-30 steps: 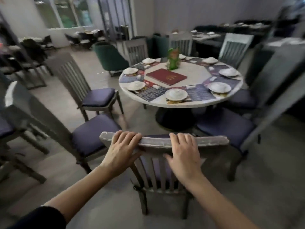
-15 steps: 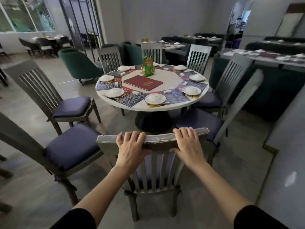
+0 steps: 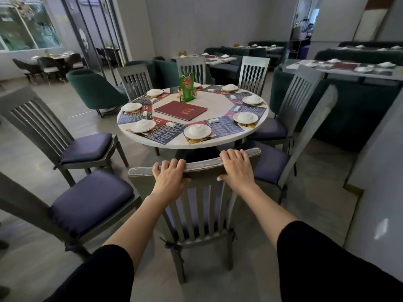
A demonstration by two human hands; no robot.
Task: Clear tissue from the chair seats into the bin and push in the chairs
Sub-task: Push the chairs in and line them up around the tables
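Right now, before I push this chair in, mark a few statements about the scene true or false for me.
1. Left hand and right hand both grip the chair's top rail. True.
2. A red menu lies on the round table. True.
3. Tissue lies on the near-left blue cushion. False: no tissue shows on it.
4. The green stand lies flat. False: it stands upright.

Dim, cool daylight comes from the large glass window [image 3: 28, 29] at upper left, itself washed out. Shadows under the near grey slatted wooden chair [image 3: 202, 168] are faint and soft. A small glare patch marks the pale glossy wall [image 3: 379, 192] at right. Wide-angle distortion tilts the side chairs [image 3: 314, 127] outward; the far room is soft.
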